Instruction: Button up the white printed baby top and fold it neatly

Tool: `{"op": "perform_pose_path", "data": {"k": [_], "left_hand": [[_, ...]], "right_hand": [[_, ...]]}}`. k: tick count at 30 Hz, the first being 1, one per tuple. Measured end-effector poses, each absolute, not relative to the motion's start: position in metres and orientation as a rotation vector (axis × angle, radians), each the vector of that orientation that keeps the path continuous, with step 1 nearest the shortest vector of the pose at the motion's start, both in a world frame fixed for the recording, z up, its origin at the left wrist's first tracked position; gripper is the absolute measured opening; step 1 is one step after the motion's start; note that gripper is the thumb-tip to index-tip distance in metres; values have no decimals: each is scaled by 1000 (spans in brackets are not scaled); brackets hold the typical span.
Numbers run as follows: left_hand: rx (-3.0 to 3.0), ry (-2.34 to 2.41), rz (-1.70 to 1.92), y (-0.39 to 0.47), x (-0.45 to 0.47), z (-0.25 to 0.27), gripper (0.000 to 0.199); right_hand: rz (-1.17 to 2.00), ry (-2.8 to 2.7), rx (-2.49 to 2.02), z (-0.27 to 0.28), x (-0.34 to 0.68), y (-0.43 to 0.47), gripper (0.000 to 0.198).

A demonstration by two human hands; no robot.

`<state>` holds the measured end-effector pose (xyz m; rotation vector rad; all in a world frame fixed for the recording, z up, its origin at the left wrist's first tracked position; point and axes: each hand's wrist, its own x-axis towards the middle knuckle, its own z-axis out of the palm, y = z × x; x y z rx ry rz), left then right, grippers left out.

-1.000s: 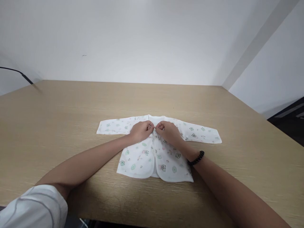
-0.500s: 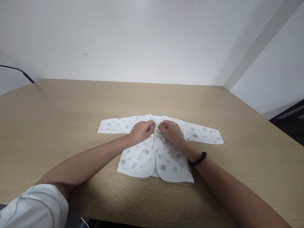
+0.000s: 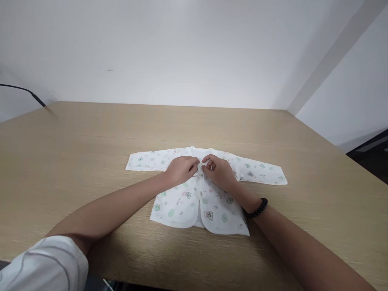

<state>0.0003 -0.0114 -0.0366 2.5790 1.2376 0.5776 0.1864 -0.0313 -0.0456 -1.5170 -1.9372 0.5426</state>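
1. Left grip (image 3: 181, 169) is curled in close at the top front of the little jacket (image 3: 183, 210); I cannot tell if it pinches any cloth.
2. Right grip (image 3: 220, 173) is just beside it, part open, with a small gap between finger and thumb.
3. Far back and left of both grips, a thin black cord (image 3: 38, 99) hangs by the tabletop (image 3: 97, 129).
4. A white shirt sleeve (image 3: 45, 264) is on the left arm, well apart from the left grip.
5. Under both grips, the jacket lies flat, with green and pink pictures on it. One arm of it pokes out past each grip. Below the grips, its front edges split near the bottom.
6. A black bracelet (image 3: 258, 208) goes round the wrist behind the right grip.
7. Something black (image 3: 371, 153) is far right of both grips.
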Motion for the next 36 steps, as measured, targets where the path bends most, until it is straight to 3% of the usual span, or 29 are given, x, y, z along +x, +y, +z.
{"op": "perform_pose_path", "data": {"k": [6, 13, 17, 23, 29, 36], "left_hand": [[2630, 1258, 559, -13, 1, -37, 21], [2557, 1236, 650, -12, -3, -40, 23], [2544, 1085, 660, -14, -6, -38, 10], [2576, 891, 524, -18, -10, -31, 13], [2579, 921, 501, -18, -10, -32, 13], [2461, 915, 489, -14, -11, -34, 9]], "right_hand": [[252, -2093, -1581, -42, 180, -41, 18], [225, -2054, -1629, -40, 185, -48, 32], [258, -2073, -1642, -36, 180, -62, 16], [164, -2196, -1614, -32, 170, -77, 19], [215, -2153, -1627, -39, 179, -75, 7], [198, -2093, -1596, -43, 180, -77, 12]]}}
